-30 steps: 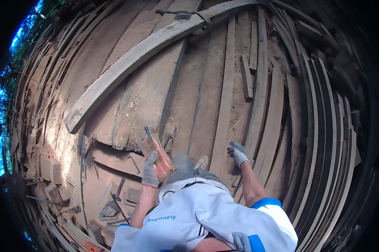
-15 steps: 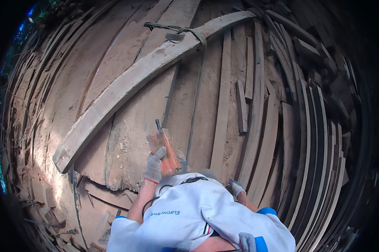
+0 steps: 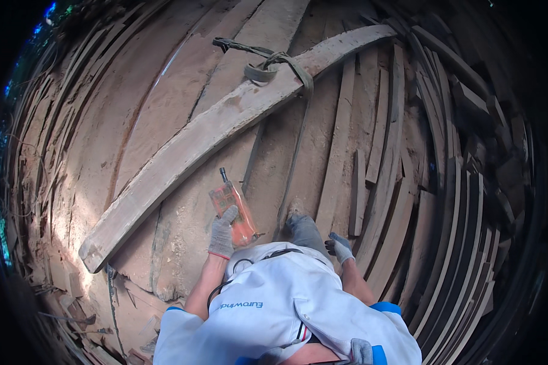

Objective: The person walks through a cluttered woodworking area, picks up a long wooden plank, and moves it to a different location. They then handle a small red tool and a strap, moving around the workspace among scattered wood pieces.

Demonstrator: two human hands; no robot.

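My left hand [image 3: 222, 235], in a grey knit glove, is closed around an orange handheld remote control [image 3: 244, 229]. The remote has a short black antenna and a clear plastic cover, and my thumb lies on its button face. Low at my right side hangs my right hand [image 3: 341, 247], gloved the same way, its dark-coated fingers partly spread with nothing seen in them. Ahead of me a long, thick wooden beam [image 3: 195, 146] lies at a slant across wide planks. A flat lifting strap [image 3: 280, 59] is looped around its upper part.
Wide dusty planks [image 3: 182, 79] spread ahead beneath the beam. To the right, narrow boards [image 3: 386, 219] run lengthwise beside a dense stack of slats [image 3: 453, 243]. Broken wood pieces [image 3: 73, 310] litter the lower left. My leg [image 3: 307, 231] is stepped forward.
My right leg has come forward into view, and my right arm now reaches farther out from my body. The view has shifted slightly; the remote stays in my left hand.
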